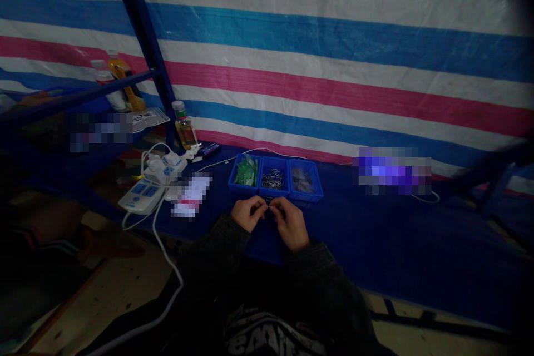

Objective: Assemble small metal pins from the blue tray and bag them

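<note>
To the right of the right hand [291, 225], the blue tabletop [367, 228] leaves a wide open path, reaching back to a pixelated object [392, 171] near the striped sheet [334, 55]. Straight ahead, three adjoining blue bins [306, 196] bar a low reach, though there is room above their rims. Left of the left hand [250, 213], a narrow strip of tabletop ends at a pixelated flat item [192, 196], the white power strip [139, 200] and its trailing cable [182, 283].

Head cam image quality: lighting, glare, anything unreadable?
Head view: dim overall, darkest lower left, upper-right corner blacked out; head view: striped sheet brighter, faint sheen only; head view: mosaic blocks hide items on the blue table; head view: small piece between left hand and right hand unidentifiable.
</note>
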Tool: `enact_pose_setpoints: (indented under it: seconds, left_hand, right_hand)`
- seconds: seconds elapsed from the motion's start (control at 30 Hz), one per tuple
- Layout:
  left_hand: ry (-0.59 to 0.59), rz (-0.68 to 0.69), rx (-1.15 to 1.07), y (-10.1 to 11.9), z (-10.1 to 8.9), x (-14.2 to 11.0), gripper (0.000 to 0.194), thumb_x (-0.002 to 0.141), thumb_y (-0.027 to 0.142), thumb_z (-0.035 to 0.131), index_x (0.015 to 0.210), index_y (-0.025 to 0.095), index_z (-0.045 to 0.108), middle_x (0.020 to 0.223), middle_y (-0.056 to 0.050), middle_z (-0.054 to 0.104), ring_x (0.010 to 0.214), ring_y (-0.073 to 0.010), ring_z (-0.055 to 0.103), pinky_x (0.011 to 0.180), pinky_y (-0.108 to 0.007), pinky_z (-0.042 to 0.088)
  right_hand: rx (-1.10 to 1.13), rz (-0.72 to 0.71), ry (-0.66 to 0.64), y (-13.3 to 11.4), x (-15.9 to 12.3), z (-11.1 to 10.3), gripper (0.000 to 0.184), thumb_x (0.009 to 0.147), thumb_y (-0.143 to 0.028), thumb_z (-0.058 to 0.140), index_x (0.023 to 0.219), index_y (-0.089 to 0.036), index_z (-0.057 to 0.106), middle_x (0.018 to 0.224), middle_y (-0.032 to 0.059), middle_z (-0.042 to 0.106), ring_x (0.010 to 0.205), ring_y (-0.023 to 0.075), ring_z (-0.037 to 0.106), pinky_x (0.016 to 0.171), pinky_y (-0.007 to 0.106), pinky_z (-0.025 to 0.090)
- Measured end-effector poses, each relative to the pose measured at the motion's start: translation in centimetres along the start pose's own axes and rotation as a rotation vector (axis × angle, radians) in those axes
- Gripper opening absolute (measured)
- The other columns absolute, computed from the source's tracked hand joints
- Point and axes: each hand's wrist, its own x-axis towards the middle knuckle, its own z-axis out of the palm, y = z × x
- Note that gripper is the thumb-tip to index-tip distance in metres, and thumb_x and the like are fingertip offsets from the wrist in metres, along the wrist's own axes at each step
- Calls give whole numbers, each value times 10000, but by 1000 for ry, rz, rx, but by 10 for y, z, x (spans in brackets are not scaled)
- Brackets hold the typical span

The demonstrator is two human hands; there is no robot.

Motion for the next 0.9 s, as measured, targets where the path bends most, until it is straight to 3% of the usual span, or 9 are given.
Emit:
enact_pose_setpoints:
  seconds: [0.9]
  left_hand:
    - [-36, -3, 16, 2, -1, 0, 203, 919, 327, 543, 859, 170, 656, 659, 4, 690, 605, -116, 634, 611, -193, 447]
  right_hand:
    - [-26, 37, -17, 1, 0, -1, 144, 950, -249, 465, 875, -215, 584, 798, 14, 652, 728, 163, 604, 650, 245, 407]
